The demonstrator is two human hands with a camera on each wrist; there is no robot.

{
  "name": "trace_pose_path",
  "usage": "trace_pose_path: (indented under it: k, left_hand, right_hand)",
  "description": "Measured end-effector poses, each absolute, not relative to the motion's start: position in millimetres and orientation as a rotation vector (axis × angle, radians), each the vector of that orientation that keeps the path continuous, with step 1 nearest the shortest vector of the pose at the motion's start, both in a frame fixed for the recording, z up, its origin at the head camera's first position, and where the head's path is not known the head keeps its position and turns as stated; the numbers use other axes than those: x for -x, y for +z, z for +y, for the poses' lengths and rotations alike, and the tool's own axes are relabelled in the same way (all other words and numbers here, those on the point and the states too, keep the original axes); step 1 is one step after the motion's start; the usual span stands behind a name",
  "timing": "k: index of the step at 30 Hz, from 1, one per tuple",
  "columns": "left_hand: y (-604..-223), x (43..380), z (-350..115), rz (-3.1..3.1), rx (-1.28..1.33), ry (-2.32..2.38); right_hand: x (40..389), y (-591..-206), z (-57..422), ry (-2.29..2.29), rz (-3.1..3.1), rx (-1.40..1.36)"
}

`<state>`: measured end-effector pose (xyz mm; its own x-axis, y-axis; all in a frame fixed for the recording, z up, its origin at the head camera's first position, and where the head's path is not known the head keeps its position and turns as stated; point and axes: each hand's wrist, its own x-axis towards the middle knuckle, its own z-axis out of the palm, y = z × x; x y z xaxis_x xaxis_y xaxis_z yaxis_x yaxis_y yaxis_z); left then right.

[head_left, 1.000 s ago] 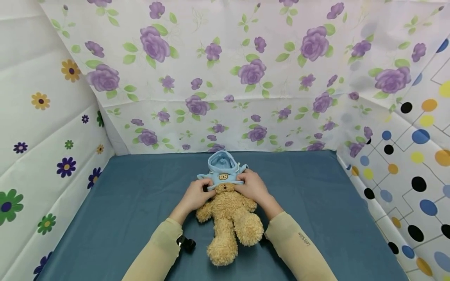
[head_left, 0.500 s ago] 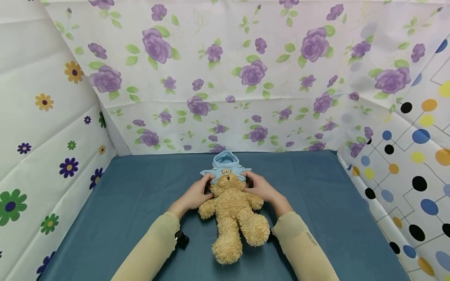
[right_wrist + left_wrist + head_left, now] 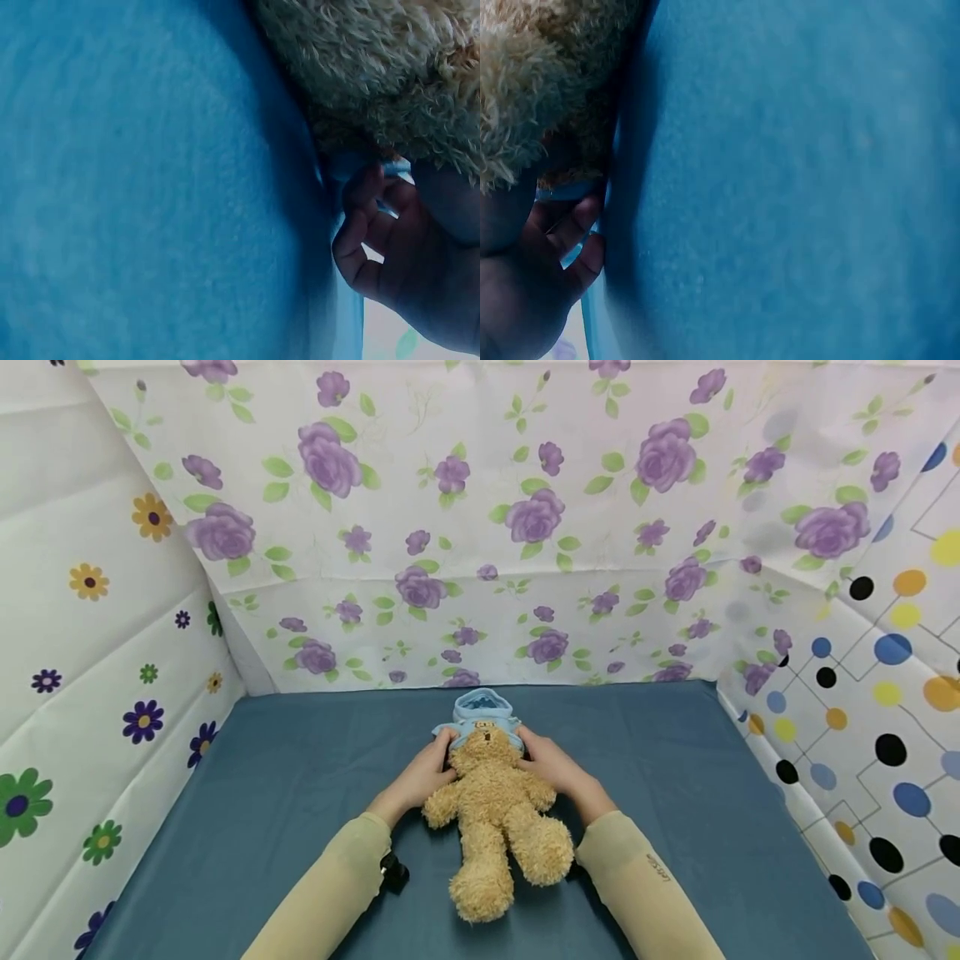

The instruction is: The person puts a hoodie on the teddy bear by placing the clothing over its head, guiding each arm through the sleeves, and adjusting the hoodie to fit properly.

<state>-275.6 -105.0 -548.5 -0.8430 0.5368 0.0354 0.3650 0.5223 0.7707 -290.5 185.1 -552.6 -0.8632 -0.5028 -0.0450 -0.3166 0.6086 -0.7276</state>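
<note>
A curly tan teddy bear (image 3: 491, 793) lies on its back, feet toward me. Beyond and partly under its head lies a small light-blue hooded top (image 3: 480, 708), its hood opening facing up. My left hand (image 3: 420, 772) grips the left side of the bear's head, thumb at the fur and fingers by the top's edge. On the other side my right hand (image 3: 557, 768) grips the head in the same way. Curled fingers (image 3: 577, 225) show beside the fur in the left wrist view; the right wrist view shows bent fingers (image 3: 360, 232) near blue fabric. Fingertips behind the head are hidden.
A blue-grey cloth (image 3: 300, 760) covers the table. A purple-flowered sheet (image 3: 480, 527) hangs at the back, with a daisy-print sheet (image 3: 97, 635) at the left and a dotted sheet (image 3: 885, 718) at the right.
Both hands have shifted from the top's lower edge to the sides of the bear's head. More of the head now shows in front of the top, whose printed front is partly covered.
</note>
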Motion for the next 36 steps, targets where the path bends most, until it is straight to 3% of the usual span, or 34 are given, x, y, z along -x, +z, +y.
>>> trace_pose_path:
  k: [27,36]
  left_hand:
    - [-550,258,-86,2.827,-0.400,1.363]
    - [-537,248,-107,2.650,-0.442,1.486]
  right_hand:
    - [271,-543,159,-1.063,2.809,0.317]
    - [261,-526,176,-1.217,2.703,0.483]
